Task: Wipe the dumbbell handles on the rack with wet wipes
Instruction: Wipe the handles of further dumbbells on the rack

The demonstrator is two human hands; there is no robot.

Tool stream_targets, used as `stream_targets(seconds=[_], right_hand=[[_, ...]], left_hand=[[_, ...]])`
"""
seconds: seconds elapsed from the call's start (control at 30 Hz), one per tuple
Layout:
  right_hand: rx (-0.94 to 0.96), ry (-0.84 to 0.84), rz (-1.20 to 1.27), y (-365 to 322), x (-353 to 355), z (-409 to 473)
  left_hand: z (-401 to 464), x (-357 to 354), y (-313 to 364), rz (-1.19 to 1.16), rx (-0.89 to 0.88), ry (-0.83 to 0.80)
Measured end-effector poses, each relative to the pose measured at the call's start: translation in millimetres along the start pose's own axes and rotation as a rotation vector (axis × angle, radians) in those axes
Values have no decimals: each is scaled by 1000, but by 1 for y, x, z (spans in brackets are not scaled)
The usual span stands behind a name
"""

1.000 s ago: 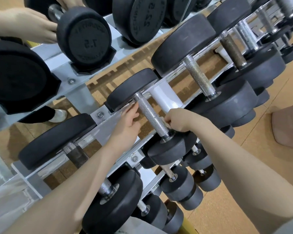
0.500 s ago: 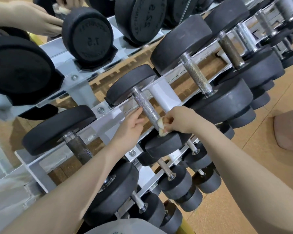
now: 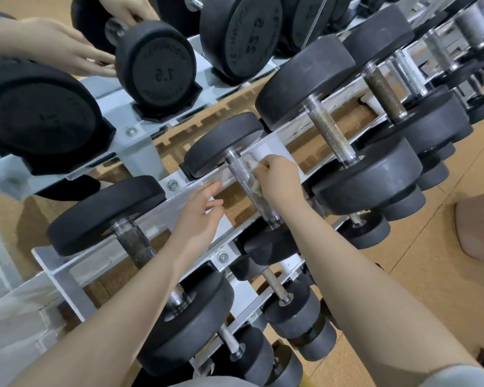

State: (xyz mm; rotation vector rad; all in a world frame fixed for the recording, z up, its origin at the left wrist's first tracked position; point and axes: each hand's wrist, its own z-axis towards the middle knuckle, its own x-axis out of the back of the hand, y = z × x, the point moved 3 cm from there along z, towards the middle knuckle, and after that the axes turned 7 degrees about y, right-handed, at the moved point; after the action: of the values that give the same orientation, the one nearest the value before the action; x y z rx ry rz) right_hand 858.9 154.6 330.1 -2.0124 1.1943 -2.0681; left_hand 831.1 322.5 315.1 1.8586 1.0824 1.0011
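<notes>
A black dumbbell with a knurled steel handle (image 3: 242,177) lies on the middle tier of the white rack (image 3: 140,219). My right hand (image 3: 280,182) holds a crumpled wet wipe (image 3: 256,188) against the right side of that handle, near its upper half. My left hand (image 3: 199,219) hovers just left of the handle with relaxed fingers, touching nothing that I can see. Its far head (image 3: 224,141) and near head (image 3: 271,244) rest on the rails.
Another person's hands (image 3: 76,51) work on a 7.5 dumbbell (image 3: 157,71) on the top tier. Larger dumbbells (image 3: 330,129) fill the rack to the right, smaller ones sit below. A tan floor and a brown cushion-like object (image 3: 478,227) lie at right.
My right hand slid the wipe up the handle from its lower end towards the far head. My left hand came off the handle and drew back slightly.
</notes>
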Motion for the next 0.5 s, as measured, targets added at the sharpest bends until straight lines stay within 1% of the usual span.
stream_targets(seconds=[0.1,0.2,0.23,0.27,0.3,0.37,0.43,0.5], right_hand=[[-78,-6,153,-13,-13,13],[-237,28,391,-17,-24,22],[-273,31,439,-16,-27,20],[-266,39,444,-15,-28,17],[-208,57,420,-14,-26,13],[-3,115,305,-13,-20,5],[313,162,178,-14,-11,-2],[607,130,64,-14,-7,-7]], left_hand=[[4,7,2,-6,-3,8],[9,13,3,-23,-4,7],[10,14,4,-23,-11,1],[13,15,4,-26,-16,-2],[14,15,5,-25,-20,-3],[17,15,6,-31,-21,-6],[19,15,8,-38,-29,-15],[21,15,10,-30,-40,-25]])
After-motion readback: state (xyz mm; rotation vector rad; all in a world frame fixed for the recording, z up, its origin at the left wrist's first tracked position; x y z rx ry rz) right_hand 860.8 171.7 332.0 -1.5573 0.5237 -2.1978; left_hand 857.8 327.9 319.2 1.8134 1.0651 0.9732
